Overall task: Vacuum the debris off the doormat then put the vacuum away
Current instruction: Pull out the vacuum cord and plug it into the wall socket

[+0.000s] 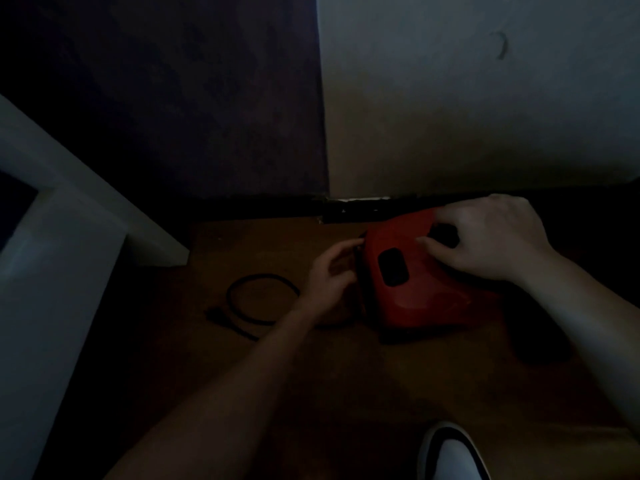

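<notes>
White-toed shoe [450, 459], smooth red vacuum [426, 299]

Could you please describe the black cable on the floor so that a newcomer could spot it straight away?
Start at the white furniture on the left and look at the brown surface beside its foot. There, left of the red vacuum and the left hand, lies the black cable. It alone is thin and curled in a loose loop.

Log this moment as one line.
right hand grips red vacuum at its handle | left hand at its left end, contact unclear | black cord looped beside it | scene dim
</notes>
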`<act>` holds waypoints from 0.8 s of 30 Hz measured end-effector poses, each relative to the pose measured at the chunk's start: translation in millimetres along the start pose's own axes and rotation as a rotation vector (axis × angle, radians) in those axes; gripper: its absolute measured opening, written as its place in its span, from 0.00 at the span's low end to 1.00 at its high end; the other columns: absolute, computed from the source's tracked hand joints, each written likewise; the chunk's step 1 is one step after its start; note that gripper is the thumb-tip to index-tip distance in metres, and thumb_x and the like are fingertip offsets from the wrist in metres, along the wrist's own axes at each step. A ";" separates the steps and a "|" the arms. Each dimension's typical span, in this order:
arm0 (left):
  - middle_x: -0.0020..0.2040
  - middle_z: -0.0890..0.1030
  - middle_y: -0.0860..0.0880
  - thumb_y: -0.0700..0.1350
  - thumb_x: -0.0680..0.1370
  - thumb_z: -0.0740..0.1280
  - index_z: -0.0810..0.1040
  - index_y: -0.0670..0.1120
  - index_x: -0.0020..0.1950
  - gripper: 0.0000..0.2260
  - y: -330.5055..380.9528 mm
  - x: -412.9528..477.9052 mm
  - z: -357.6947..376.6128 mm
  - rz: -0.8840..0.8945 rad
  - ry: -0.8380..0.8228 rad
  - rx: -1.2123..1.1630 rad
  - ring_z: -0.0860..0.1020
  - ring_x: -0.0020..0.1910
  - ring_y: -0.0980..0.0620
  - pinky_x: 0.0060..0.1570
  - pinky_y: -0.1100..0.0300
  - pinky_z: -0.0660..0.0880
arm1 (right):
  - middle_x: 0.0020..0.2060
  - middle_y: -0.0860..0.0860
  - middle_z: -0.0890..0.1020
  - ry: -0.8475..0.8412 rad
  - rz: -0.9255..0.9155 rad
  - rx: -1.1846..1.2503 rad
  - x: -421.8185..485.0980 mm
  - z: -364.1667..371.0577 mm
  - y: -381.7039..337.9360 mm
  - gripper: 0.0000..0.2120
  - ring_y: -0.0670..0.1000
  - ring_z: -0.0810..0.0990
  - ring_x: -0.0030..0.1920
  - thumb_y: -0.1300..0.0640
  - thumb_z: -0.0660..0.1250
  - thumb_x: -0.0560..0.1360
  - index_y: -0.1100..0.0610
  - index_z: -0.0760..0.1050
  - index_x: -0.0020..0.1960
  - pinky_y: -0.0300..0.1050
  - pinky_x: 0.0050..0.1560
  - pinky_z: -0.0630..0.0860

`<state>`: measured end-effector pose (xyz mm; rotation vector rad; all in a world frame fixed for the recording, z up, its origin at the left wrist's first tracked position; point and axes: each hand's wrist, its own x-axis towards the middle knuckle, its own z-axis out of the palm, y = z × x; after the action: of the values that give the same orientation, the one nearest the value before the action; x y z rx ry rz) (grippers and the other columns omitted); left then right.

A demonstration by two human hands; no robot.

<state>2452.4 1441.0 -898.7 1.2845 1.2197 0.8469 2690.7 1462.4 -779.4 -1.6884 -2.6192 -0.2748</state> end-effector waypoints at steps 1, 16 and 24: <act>0.61 0.77 0.51 0.37 0.71 0.67 0.76 0.50 0.65 0.22 0.8 -2.8 -2.6 0.061 -0.028 0.137 0.74 0.61 0.57 0.58 0.72 0.69 | 0.44 0.48 0.86 0.002 -0.002 0.004 0.0 -0.1 -0.1 0.25 0.57 0.84 0.46 0.31 0.55 0.73 0.47 0.82 0.45 0.45 0.40 0.72; 0.51 0.82 0.49 0.61 0.77 0.64 0.79 0.51 0.55 0.16 9.9 -32.9 -12.1 0.374 -0.329 1.299 0.78 0.55 0.48 0.68 0.50 0.64 | 0.44 0.51 0.86 0.001 0.012 0.001 -1.9 -4.8 -3.3 0.21 0.58 0.84 0.47 0.33 0.61 0.73 0.48 0.82 0.45 0.45 0.39 0.63; 0.46 0.85 0.51 0.56 0.80 0.64 0.84 0.50 0.51 0.12 0.5 -46.9 6.3 -0.028 -0.245 0.852 0.81 0.44 0.53 0.39 0.62 0.69 | 0.42 0.51 0.85 0.007 0.016 -0.007 -0.2 1.5 0.0 0.23 0.58 0.84 0.45 0.31 0.57 0.72 0.48 0.81 0.43 0.46 0.38 0.67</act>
<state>2448.8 1394.5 -890.4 1.9641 1.4440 0.1013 2690.9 1462.4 -780.9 -1.7065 -2.6017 -0.2888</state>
